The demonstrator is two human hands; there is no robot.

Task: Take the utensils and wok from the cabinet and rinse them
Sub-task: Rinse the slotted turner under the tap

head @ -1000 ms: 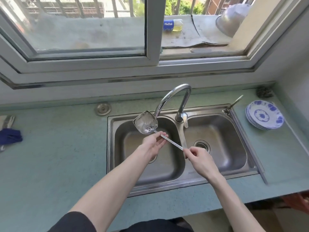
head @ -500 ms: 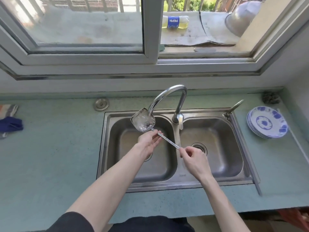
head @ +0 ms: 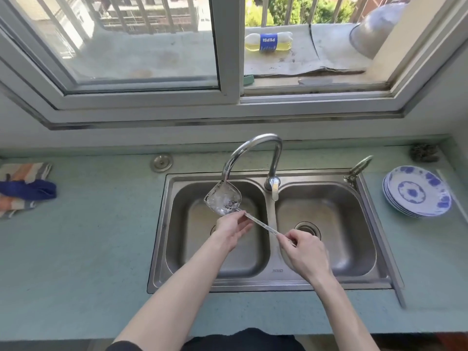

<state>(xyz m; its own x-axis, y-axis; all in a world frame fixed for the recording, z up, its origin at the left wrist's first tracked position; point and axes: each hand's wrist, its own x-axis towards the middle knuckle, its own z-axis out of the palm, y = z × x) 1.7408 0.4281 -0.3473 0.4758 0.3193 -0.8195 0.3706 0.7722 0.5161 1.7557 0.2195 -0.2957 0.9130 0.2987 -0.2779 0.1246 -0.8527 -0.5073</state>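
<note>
Since a second ago, hardly anything is shifting: both my hands are staying on the spatula (head: 223,200), and its blade is still sitting under the spout of the faucet (head: 253,153), over the left basin of the sink (head: 268,283).

I am pinching the far end of the thin metal handle with my right hand (head: 305,252), fingers curled round it above the divider between the two basins. My left hand (head: 234,225) is touching the handle just below the blade, thumb and fingers closing lightly about the neck. The spatula is plain steel, with a broad, roughly square blade with rounded corners tilting up toward the spout; water is sheeting across it, so the surface is looking glassy and white with splash. The handle is running as a narrow flat strip down and to the right from the blade to my right hand.

On the pale green desk, a stack of blue-and-white plates (head: 416,191) is sitting to the right of the sink, a dark scouring pad (head: 425,152) is lying behind them in the corner, and a striped cloth (head: 24,188) with a blue one on it is lying at the far left. A Pepsi bottle (head: 268,41) is lying on its side on the ledge outside the window.
</note>
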